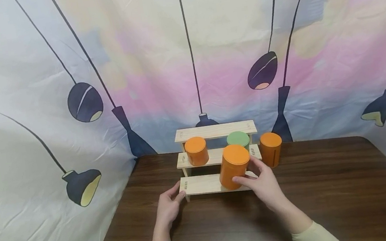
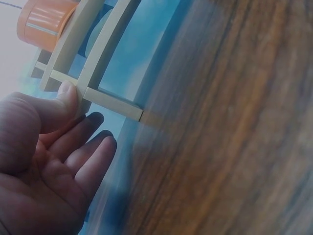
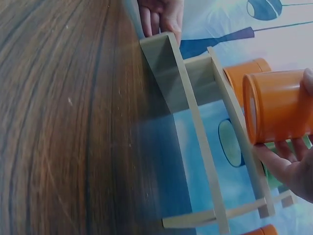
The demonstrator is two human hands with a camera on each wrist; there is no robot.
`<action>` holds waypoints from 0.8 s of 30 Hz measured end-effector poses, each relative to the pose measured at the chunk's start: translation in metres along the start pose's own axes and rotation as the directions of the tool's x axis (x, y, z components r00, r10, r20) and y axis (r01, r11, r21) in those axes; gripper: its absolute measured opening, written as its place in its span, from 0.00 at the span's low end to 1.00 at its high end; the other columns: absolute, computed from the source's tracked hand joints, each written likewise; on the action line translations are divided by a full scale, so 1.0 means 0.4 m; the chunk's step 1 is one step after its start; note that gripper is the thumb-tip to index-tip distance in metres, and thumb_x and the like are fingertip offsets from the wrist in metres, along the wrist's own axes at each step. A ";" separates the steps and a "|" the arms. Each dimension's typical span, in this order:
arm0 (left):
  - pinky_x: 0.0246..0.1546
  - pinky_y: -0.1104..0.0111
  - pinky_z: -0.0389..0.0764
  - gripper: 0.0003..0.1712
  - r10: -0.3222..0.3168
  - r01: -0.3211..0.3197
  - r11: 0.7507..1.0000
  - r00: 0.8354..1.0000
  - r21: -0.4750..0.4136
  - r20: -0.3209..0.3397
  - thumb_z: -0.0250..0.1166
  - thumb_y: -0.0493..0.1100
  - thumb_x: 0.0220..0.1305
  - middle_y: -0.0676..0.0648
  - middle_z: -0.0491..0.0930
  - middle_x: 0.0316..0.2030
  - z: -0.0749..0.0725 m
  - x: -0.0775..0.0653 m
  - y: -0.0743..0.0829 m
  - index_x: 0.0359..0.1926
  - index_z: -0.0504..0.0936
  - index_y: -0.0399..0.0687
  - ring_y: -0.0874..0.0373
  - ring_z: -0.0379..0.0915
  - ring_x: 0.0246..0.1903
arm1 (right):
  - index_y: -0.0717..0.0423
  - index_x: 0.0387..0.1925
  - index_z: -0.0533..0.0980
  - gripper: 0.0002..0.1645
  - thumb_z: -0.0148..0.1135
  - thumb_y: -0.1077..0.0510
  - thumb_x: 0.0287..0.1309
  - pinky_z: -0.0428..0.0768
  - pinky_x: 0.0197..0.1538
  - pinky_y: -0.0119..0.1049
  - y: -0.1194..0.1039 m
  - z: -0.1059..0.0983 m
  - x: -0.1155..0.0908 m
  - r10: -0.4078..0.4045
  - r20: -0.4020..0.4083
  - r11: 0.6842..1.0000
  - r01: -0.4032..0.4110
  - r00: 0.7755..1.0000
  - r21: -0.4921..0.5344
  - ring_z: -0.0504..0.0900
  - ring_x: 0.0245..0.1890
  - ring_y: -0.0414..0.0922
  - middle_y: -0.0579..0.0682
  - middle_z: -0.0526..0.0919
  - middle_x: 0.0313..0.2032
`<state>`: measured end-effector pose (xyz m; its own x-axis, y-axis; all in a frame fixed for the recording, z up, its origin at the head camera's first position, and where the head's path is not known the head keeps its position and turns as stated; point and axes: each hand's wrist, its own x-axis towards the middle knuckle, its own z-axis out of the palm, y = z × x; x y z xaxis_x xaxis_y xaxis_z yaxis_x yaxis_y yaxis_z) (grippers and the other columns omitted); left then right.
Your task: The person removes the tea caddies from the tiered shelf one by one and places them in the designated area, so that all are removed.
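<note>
My right hand [image 1: 268, 186] grips an orange cylindrical canister [image 1: 235, 168], thumb on its near side and fingers around its right. In the right wrist view this canister [image 3: 281, 105] is held in front of the steps, its base facing the table side. A three-step pale wooden display stand [image 1: 201, 184] stands on the table. My left hand [image 1: 167, 206] holds the left end of its lowest step; the left wrist view shows the thumb [image 2: 67, 98] pressed on the wood and the other fingers loosely bent. A second orange canister [image 1: 197, 152] and a green canister [image 1: 238, 139] stand on the middle step.
Another orange canister [image 1: 272, 151] stands on the table right of the stand. The brown wood-grain table [image 1: 341, 190] reaches back to a hanging cloth [image 1: 158, 80] printed with lamps, close behind the stand's top step [image 1: 216, 131].
</note>
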<state>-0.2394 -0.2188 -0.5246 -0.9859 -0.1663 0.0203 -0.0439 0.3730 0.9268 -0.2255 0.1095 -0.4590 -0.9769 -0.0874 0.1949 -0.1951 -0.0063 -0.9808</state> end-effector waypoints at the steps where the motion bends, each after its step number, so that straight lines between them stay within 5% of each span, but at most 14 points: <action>1: 0.74 0.39 0.65 0.26 -0.001 0.001 1.000 1.000 0.000 0.000 0.67 0.40 0.76 0.38 0.76 0.71 0.000 -0.001 0.000 0.72 0.79 0.42 0.36 0.66 0.74 | 0.50 0.75 0.71 0.48 0.84 0.56 0.56 0.82 0.65 0.44 0.001 -0.006 -0.001 -0.005 -0.003 1.000 0.005 1.000 -0.006 0.78 0.66 0.53 0.53 0.80 0.67; 16: 0.74 0.39 0.64 0.26 0.000 0.000 1.000 1.000 0.003 0.000 0.67 0.40 0.76 0.39 0.76 0.71 -0.002 0.004 0.003 0.72 0.79 0.44 0.37 0.66 0.74 | 0.56 0.76 0.68 0.47 0.81 0.58 0.59 0.80 0.61 0.26 -0.005 -0.091 -0.020 -0.002 -0.086 1.000 0.001 0.996 -0.010 0.73 0.73 0.52 0.55 0.75 0.71; 24: 0.74 0.38 0.63 0.26 -0.003 0.003 1.000 1.000 0.012 -0.002 0.67 0.41 0.76 0.40 0.77 0.71 -0.001 0.003 -0.007 0.72 0.80 0.45 0.36 0.66 0.74 | 0.58 0.75 0.70 0.45 0.81 0.63 0.59 0.81 0.59 0.26 -0.015 -0.134 -0.022 -0.025 -0.169 0.999 0.018 0.985 -0.044 0.79 0.63 0.38 0.50 0.78 0.65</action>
<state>-0.2403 -0.2203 -0.5269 -0.9854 -0.1695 0.0180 -0.0491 0.3834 0.9223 -0.2203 0.1635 -0.4542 -0.9723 0.0825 0.2186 -0.2163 0.0354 -0.9757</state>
